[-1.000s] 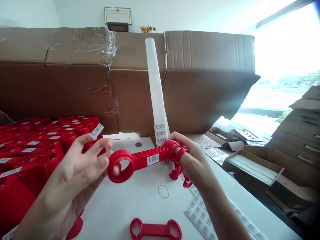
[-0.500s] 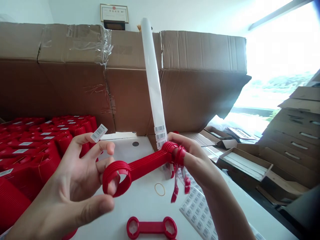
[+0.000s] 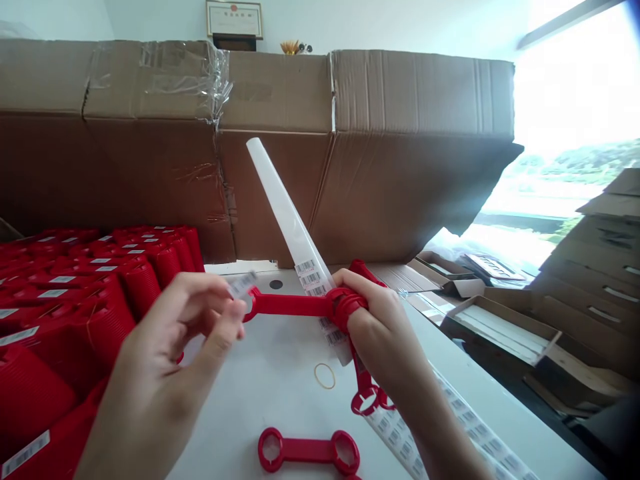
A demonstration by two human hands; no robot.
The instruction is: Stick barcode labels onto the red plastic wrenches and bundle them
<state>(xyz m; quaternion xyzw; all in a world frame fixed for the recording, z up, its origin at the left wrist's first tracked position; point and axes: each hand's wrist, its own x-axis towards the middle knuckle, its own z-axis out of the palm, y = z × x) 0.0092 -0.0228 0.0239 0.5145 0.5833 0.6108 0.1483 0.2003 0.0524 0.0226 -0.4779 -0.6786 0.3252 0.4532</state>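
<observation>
My right hand point(image 3: 377, 313) is closed round several red plastic bars with ring ends point(image 3: 290, 305). One bar reaches left toward the other hand, and others hang down below my fist. A long white strip of barcode labels point(image 3: 285, 213) is also in that hand, slanting up to the left behind the bars. My left hand point(image 3: 185, 360) has a small barcode sticker point(image 3: 243, 285) at its index fingertip, with the thumb close beneath. The sticker is blurred and sits right by the far ring of the bar. Another red double-ringed bar point(image 3: 307, 450) lies on the white table point(image 3: 235, 407).
Stacked red pieces with barcode stickers point(image 3: 65, 293) fill the left side. A rubber band point(image 3: 325, 376) and sheets of barcode labels point(image 3: 400, 440) lie on the table. Large cardboard boxes point(image 3: 270, 187) stand behind. At right is an open carton with white contents point(image 3: 495, 333).
The bars in my right hand have swung level, and the label strip now tilts left and lower. My left hand has drawn its fingers together and brought the sticker to the bar's ring.
</observation>
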